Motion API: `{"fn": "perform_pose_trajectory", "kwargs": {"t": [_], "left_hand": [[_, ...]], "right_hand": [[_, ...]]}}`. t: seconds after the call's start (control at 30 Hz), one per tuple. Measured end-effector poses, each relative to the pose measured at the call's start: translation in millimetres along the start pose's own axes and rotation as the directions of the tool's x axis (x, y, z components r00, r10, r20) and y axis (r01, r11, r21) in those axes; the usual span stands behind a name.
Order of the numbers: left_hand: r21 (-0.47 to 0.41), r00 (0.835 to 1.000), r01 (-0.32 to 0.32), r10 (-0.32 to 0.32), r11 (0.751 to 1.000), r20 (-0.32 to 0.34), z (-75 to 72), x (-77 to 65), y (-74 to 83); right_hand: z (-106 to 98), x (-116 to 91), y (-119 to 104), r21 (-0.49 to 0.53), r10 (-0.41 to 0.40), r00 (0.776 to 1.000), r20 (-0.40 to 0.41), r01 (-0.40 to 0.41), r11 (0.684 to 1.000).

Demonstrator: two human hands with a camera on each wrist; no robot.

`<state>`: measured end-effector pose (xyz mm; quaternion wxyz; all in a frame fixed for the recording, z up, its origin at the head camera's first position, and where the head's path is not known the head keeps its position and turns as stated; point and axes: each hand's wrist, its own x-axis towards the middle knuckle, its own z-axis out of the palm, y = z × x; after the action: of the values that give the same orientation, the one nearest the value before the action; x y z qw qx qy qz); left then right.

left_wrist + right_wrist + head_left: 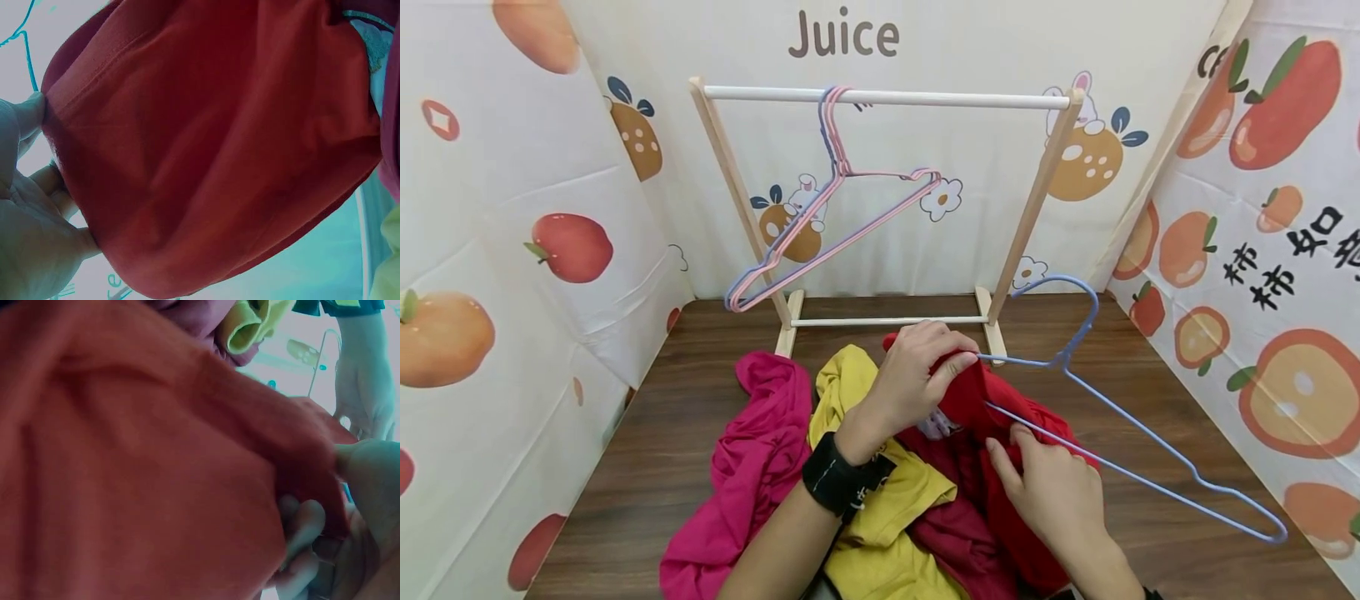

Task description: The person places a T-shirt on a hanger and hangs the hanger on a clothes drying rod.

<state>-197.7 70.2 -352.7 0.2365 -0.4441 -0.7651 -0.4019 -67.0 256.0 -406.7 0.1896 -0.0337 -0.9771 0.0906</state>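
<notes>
A red garment (966, 396) is spread between both hands, with one arm of a blue wire hanger (1064, 358) reaching inside it. The hanger's hook and its other arm stick out to the right. My left hand (921, 375) grips the cloth's upper edge where the hanger wire enters; in the left wrist view, thumb and fingers hold the edge of the red cloth (206, 150). Lower right, my right hand (1056, 483) pinches the garment beside the lower wire. The right wrist view has red cloth (150, 487) between that hand's thumb and curled fingers. The hanger's inserted end is hidden.
A yellow garment (887, 508) and a magenta one (756, 467) lie left of the red garment, with dark red cloth (958, 533) between. Behind stands a wooden rack with a white rail (955, 98), where pink and blue hangers (805, 217) hang. Printed fabric walls surround the brown table (632, 492).
</notes>
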Motion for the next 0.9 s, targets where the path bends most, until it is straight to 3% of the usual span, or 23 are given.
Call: {"fn": "perform_pose_trajectory", "kwargs": {"t": [0.17,0.3,0.73,0.9], "left_hand": [[-0.002,0.999,0.034,-0.034,0.999,0.002,-5.3,-0.8,-9.4],[-0.012,0.997,0.068,-0.068,0.998,-0.03,-13.7,-1.0,-18.6],[-0.012,0.991,0.13,-0.13,0.991,-0.021,-23.9,-3.0,-29.5],[-0.002,0.99,0.138,-0.138,0.99,-0.013,-25.9,-2.2,-33.3]], "right_hand": [[-5.5,-4.9,16.6,0.031,0.006,0.993,-0.119,-0.003,1.0],[-15.0,-6.9,32.1,0.057,0.013,0.986,-0.166,-0.004,0.998],[-37.9,-16.2,67.9,0.105,0.079,0.987,-0.141,-0.064,0.992],[-42.5,-16.9,75.2,0.218,0.07,0.977,-0.201,-0.025,0.976]]}}
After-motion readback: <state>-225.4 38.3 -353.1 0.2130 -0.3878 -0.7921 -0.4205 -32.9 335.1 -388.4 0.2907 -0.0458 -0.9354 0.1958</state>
